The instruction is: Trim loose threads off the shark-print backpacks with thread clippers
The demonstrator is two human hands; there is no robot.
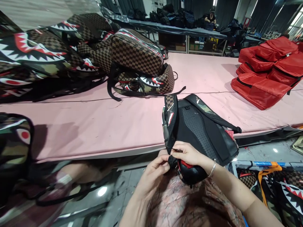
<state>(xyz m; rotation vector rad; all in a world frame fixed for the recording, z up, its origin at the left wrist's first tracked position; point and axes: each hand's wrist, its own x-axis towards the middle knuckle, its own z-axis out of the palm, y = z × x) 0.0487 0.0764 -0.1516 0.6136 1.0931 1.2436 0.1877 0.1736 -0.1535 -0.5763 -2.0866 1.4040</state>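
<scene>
A backpack point(201, 126) lies with its black padded back panel up, partly on the table edge and partly against my body. At its near left corner, my left hand point(156, 167) pinches a small bunched piece of black strap point(172, 161). My right hand point(189, 153), with a bracelet at the wrist, is closed on the same strap just beside it. The fingertips of both hands are close together. A black rounded part of the bag with red trim point(191, 171) hangs below my right hand. The exact fold of the strap is hidden by my fingers.
Checkered and camouflage shark-print backpacks point(137, 53) are piled on the pink table point(94, 129). Red bags point(267, 72) are stacked at right. A bin with an orange strap point(267, 170) holds more bags. Another person's arm point(80, 170) and a bag point(16, 145) are at left.
</scene>
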